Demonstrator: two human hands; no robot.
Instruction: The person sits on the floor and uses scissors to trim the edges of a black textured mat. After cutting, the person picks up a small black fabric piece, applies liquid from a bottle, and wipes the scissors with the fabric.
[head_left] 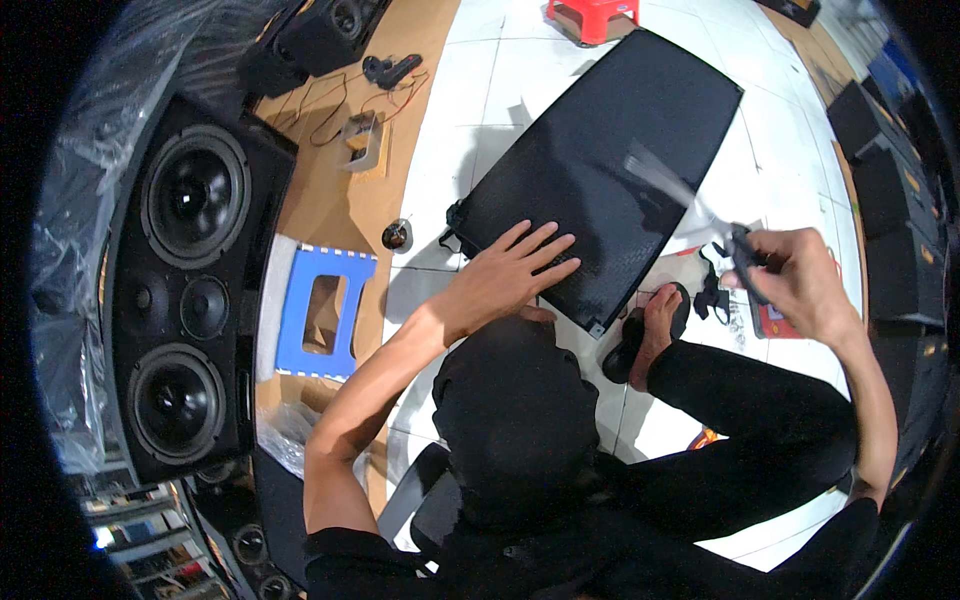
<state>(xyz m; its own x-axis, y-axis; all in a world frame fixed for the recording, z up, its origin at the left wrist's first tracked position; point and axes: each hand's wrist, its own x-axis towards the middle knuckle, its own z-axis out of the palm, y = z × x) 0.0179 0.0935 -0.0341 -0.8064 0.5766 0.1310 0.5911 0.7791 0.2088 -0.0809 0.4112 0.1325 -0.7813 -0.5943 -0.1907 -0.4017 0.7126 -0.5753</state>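
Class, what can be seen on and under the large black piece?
The left hand lies on the black piece. A blurred tool in the right hand overlaps it; contact is unclear. White floor shows around it; whatever is underneath is covered.

Black speaker [205, 308] and blue stool [291, 312] at left.
The stool is just beside the speaker, near brown cardboard [325, 205]; a red stool [592, 20] stands on white tiles [510, 60].

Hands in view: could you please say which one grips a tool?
The right hand, closed around a dark-handled tool; the left hand is spread on the black panel.
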